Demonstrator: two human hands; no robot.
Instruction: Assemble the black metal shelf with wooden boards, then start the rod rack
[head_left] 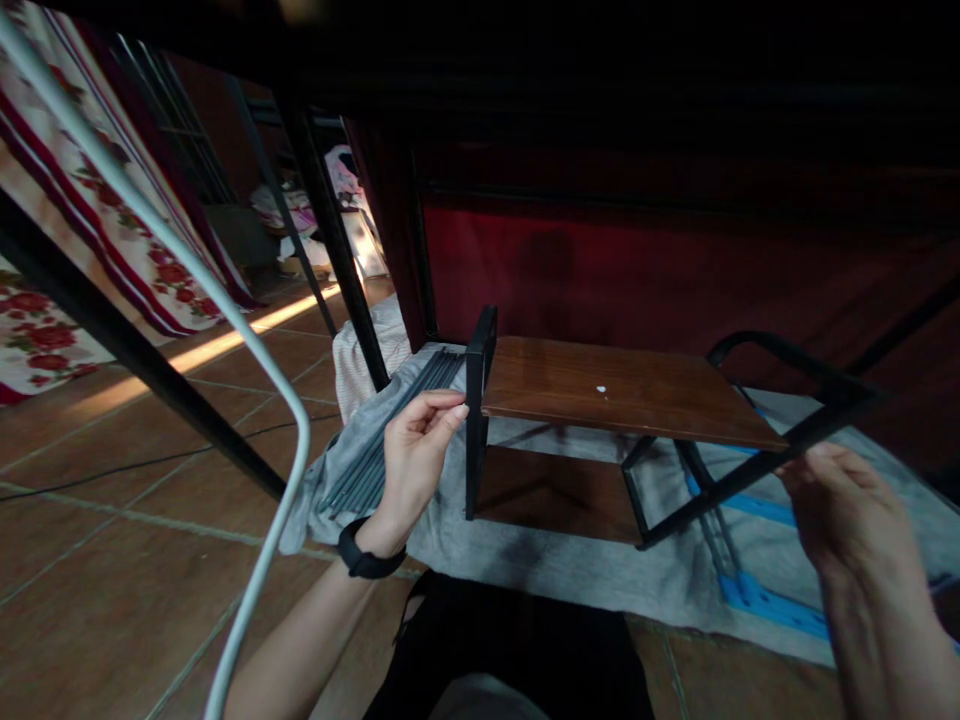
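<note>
In front of me is a small two-tier shelf with a brown wooden upper board (622,385) and a lower board (555,495) between two black metal side frames. My left hand (420,445), wearing a black wristband (371,552), pinches with thumb and forefinger at the outer face of the left side frame (475,440), level with the upper board. Whatever lies between the fingertips is hidden. My right hand (862,500) is closed at the outer side of the tilted right side frame (720,500), by the upper board's near corner. Its fingertips are in shadow.
Beneath the shelf, a grey cloth (540,570) covers the tiled floor (187,545). Several grey rods (397,430) lie on its left; blue plastic parts (772,605) lie on the right. A pale bent tube (289,400) and black posts (341,240) stand left. Dark furniture overhangs the top.
</note>
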